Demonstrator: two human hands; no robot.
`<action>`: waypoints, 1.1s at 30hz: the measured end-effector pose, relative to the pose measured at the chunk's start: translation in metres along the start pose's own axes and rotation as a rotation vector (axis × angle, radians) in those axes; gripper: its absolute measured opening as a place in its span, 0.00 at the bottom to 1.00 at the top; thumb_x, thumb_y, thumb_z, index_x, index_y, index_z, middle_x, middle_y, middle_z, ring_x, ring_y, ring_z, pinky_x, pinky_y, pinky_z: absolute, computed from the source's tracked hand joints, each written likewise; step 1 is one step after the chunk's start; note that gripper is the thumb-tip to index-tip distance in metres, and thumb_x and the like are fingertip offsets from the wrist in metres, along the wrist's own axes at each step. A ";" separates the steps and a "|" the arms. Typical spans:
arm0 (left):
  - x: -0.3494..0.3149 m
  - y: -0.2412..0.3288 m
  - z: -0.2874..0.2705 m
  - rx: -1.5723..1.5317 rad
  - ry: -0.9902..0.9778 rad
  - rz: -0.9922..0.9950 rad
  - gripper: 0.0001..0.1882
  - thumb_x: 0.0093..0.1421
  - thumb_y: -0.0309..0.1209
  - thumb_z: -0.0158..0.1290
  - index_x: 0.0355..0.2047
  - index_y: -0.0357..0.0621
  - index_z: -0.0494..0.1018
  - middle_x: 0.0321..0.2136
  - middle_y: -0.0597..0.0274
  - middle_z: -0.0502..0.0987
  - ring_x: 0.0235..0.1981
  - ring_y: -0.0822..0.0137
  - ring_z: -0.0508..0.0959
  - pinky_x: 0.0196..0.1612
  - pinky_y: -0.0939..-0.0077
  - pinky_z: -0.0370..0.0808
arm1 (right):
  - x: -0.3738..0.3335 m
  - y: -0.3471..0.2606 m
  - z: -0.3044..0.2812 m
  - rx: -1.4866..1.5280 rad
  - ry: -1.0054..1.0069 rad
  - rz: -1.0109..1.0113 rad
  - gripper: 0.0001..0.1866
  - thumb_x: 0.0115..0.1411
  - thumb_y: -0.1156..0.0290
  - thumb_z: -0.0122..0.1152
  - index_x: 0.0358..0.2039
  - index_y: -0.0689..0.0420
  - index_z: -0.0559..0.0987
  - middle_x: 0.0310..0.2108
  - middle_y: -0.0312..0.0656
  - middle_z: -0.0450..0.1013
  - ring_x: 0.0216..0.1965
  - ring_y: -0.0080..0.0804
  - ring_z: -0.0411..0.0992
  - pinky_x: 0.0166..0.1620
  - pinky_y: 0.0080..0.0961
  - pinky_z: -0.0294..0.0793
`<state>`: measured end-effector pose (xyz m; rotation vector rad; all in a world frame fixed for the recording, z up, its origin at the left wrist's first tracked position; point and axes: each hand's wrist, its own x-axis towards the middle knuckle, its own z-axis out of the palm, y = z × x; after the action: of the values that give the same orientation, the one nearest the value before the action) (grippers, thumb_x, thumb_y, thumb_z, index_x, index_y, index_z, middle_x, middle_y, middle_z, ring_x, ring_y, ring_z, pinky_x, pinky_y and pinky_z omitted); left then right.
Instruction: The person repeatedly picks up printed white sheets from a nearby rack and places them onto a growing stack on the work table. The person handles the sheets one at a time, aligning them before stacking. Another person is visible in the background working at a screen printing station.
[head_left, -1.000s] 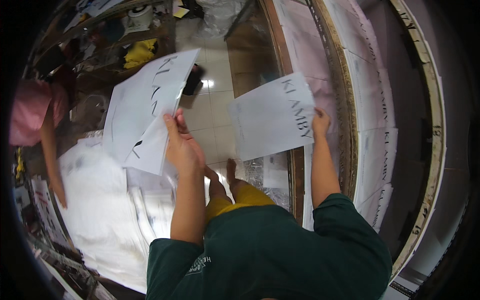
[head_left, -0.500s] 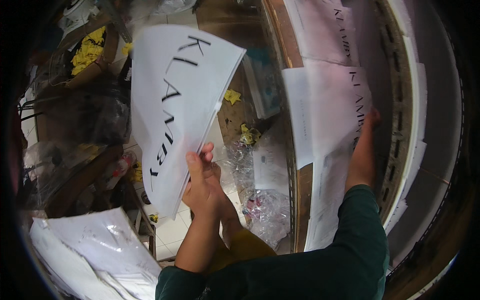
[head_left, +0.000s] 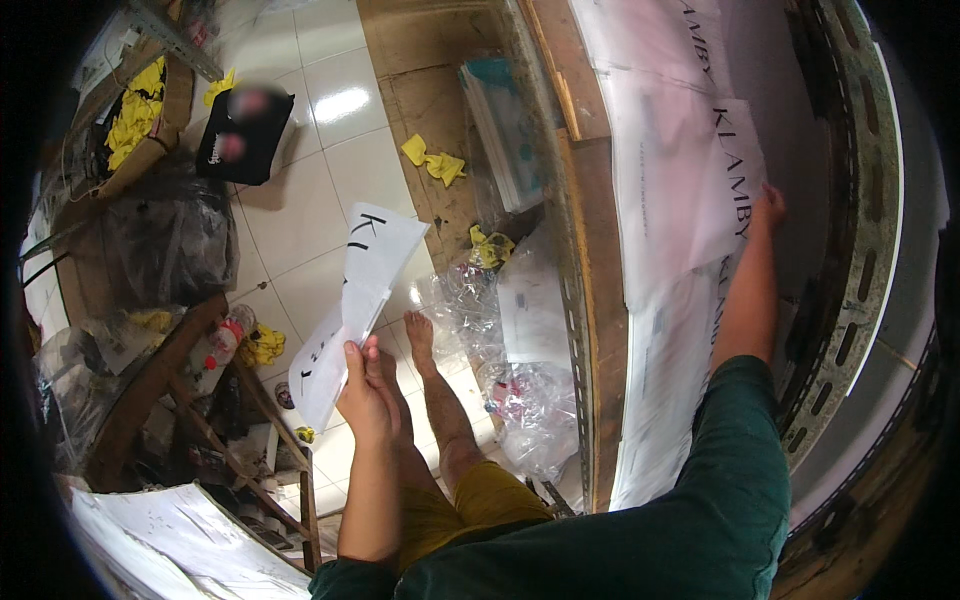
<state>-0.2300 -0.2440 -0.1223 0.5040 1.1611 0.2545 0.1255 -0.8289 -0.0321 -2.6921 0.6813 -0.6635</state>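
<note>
My left hand [head_left: 368,398] is closed, thumb over fingers, on a white zip bag [head_left: 378,262] with large black lettering. The bag is folded over and hangs above the floor in front of my legs. My right hand [head_left: 768,207] reaches over a shelf to the right edge of a white bag [head_left: 690,185], the upper one of a stack with the same black lettering. Its fingers look curled on that edge; part of them is hidden. More white bags [head_left: 665,390] lie beneath and nearer to me.
A slotted metal upright [head_left: 868,190] stands right of the stack. A wooden shelf edge [head_left: 598,230] runs along its left. On the tiled floor are a black pouch [head_left: 246,140], yellow scraps [head_left: 436,160] and crumpled clear plastic [head_left: 540,410]. White sheets [head_left: 190,535] lie at lower left.
My left hand has moved lower and slightly left, and its bag has folded over, uncovering the floor and black pouch. The bag under my right hand sits farther right, its left edge lying flatter.
</note>
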 end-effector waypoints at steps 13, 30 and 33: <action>-0.024 0.008 -0.003 -0.009 -0.052 -0.031 0.18 0.61 0.31 0.46 0.44 0.25 0.62 0.38 0.49 0.72 0.37 0.70 0.76 0.38 0.88 0.76 | -0.235 -0.117 -0.020 -0.325 -0.339 -0.244 0.19 0.58 0.53 0.45 0.50 0.40 0.70 0.57 0.35 0.59 0.61 0.39 0.50 0.57 0.57 0.36; -0.117 0.049 -0.019 -0.070 -0.266 -0.014 0.18 0.60 0.37 0.49 0.45 0.37 0.63 0.42 0.58 0.69 0.43 0.65 0.70 0.44 0.73 0.70 | -0.362 -0.152 -0.082 0.353 -0.232 -0.308 0.17 0.56 0.67 0.51 0.46 0.56 0.71 0.45 0.45 0.69 0.50 0.42 0.64 0.52 0.39 0.57; -0.144 0.041 -0.030 -0.007 -0.236 0.003 0.19 0.59 0.37 0.49 0.45 0.38 0.64 0.42 0.58 0.69 0.43 0.65 0.71 0.44 0.72 0.70 | -0.436 -0.166 -0.113 0.576 -0.457 -0.425 0.15 0.55 0.72 0.53 0.44 0.59 0.72 0.38 0.47 0.72 0.42 0.44 0.69 0.46 0.32 0.65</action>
<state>-0.3103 -0.2646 0.0055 0.5153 0.9294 0.1961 -0.2097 -0.4852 -0.0308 -2.3067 -0.1858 -0.2485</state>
